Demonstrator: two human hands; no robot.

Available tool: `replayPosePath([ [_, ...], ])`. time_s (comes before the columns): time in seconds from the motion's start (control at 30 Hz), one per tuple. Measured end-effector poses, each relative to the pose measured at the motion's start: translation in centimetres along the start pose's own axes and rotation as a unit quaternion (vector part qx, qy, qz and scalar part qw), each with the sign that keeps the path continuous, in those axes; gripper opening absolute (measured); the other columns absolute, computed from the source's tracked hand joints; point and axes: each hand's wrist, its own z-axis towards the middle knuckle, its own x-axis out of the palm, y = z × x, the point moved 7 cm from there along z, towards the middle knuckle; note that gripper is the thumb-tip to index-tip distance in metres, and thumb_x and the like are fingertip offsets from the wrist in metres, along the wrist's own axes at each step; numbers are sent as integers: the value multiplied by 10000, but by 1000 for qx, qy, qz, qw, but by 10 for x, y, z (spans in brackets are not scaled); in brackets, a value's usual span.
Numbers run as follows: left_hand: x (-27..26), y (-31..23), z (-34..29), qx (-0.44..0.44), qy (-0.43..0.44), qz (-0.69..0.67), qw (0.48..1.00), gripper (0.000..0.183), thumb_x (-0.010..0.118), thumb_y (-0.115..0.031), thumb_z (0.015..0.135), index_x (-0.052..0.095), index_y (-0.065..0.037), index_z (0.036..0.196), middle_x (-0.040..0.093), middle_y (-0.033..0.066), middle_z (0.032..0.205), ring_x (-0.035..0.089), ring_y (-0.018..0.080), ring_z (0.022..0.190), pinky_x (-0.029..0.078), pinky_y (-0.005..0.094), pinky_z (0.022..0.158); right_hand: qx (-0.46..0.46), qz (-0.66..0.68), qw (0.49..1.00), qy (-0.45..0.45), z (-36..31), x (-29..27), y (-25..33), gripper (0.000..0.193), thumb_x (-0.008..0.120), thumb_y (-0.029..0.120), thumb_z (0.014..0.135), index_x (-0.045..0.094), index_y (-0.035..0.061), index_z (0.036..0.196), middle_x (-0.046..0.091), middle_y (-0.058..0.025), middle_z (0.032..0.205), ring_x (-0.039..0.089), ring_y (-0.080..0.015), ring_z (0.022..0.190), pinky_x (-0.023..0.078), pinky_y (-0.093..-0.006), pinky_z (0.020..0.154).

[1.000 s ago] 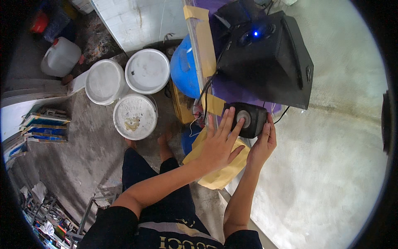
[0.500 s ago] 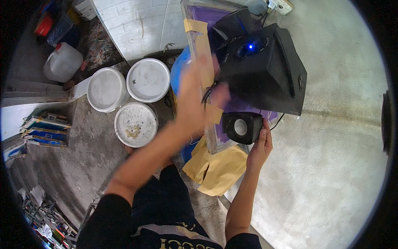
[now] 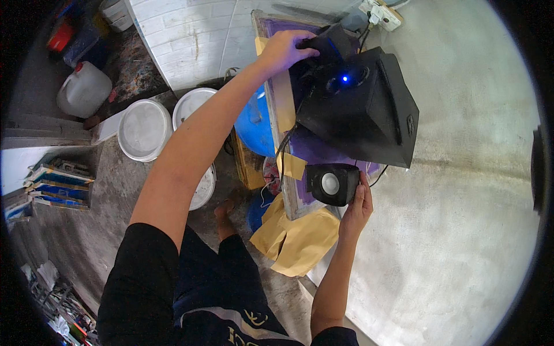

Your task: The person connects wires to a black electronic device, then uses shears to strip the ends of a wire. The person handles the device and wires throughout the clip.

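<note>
A small black speaker [image 3: 347, 190] with a pale round cone stands at the near end of a purple framed board. My right hand [image 3: 359, 209] grips its right side, the fingers partly hidden behind it. At the board's far end my left hand [image 3: 288, 51] is closed on the left edge of another small black speaker [image 3: 341, 41]; its thumb and fingers reach over the casing. Between the two sits a large black subwoofer [image 3: 360, 106] with a lit blue light [image 3: 345, 79]. Black cables [image 3: 284, 144] hang over the board's left edge.
The purple board [image 3: 311, 147] has a worn frame with tan tape. Below it hang brown paper [image 3: 297, 242] and a blue rounded container [image 3: 254, 127]. White lidded buckets [image 3: 144, 130] stand on the floor at left. A white power strip [image 3: 384, 16] is at the far wall.
My left hand has moved away from me, from beside the board's left edge to the far speaker, and closed on it. My right hand stays on the near speaker.
</note>
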Motion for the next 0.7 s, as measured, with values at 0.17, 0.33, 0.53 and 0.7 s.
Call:
replayPosePath([
  [0.17, -14, -23, -28, 100, -126, 106, 981, 375, 849, -269, 854, 793, -40, 1145, 771, 168, 1154, 730, 360, 1072, 562, 425, 975, 27, -16, 999, -15, -5, -8, -1, 433, 622, 246, 1083, 624, -11, 1432, 659, -143, 1430, 593, -213, 1303, 413, -333, 1140],
  [0.33, -16, -34, -38, 33, -130, 151, 979, 381, 847, -278, 867, 784, -39, 1157, 768, 122, 1180, 708, 330, 1117, 521, 394, 1013, -23, 41, 981, -187, -34, -68, 15, 395, 565, 207, 1113, 596, -19, 1435, 460, 35, 898, 383, -60, 781, 354, -255, 706],
  [0.53, -32, -57, -93, 41, -144, 81, 985, 461, 812, -233, 941, 664, -41, 1333, 634, 160, 1312, 607, 308, 1219, 492, 418, 1026, -2, 71, 960, -271, -50, -124, -6, 480, 423, 371, 1155, 592, 28, 1446, 491, 4, 1019, 449, -105, 948, 420, -311, 925],
  [0.7, -39, -131, -265, -173, -101, -25, 979, 241, 634, -134, 1057, 560, 13, 1232, 592, 112, 1132, 564, 224, 1055, 474, 355, 970, 92, -81, 968, -220, -71, -129, -41, 520, 350, 403, 1171, 674, 25, 1322, 494, 16, 831, 423, -114, 750, 449, -273, 777],
])
